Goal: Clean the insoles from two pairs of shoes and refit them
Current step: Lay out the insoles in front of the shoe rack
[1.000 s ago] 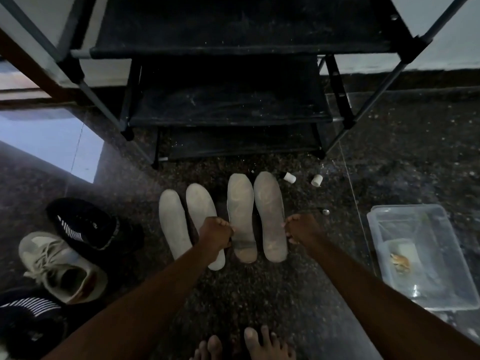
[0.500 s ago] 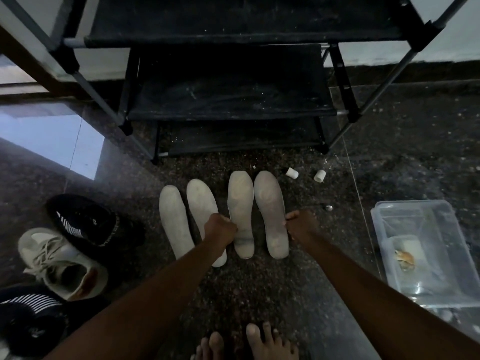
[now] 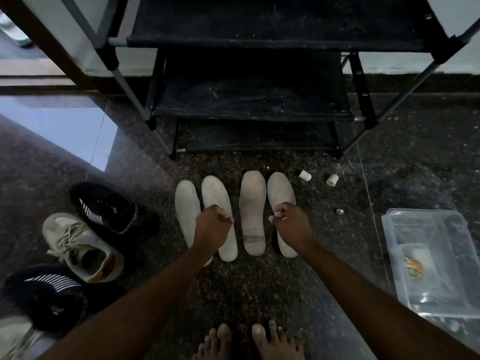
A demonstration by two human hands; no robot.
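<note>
Pale insoles (image 3: pixel 253 211) lie side by side on the floor (image 3: pixel 259 287) mid-frame, right hand (image 3: pixel 292 226) pinching the rightmost insole (image 3: pixel 280 190), left hand (image 3: pixel 211 228) curled over the second insole (image 3: pixel 214 190), its grip unclear; lifting by the edges should avoid creasing.

Four insoles (image 3: pixel 253 203) lie side by side on the speckled floor (image 3: pixel 259 281) before a black shoe rack (image 3: pixel 249 100). The right hand (image 3: pixel 292 227) pinches the rightmost insole (image 3: pixel 280 188) at its edge. The left hand (image 3: pixel 210 229) sits with curled fingers over the second insole (image 3: pixel 215 190).

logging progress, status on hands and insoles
Left hand curled over second insole, grip unclear. Right hand pinching far-right insole. All four on floor, nothing blocking.
</note>
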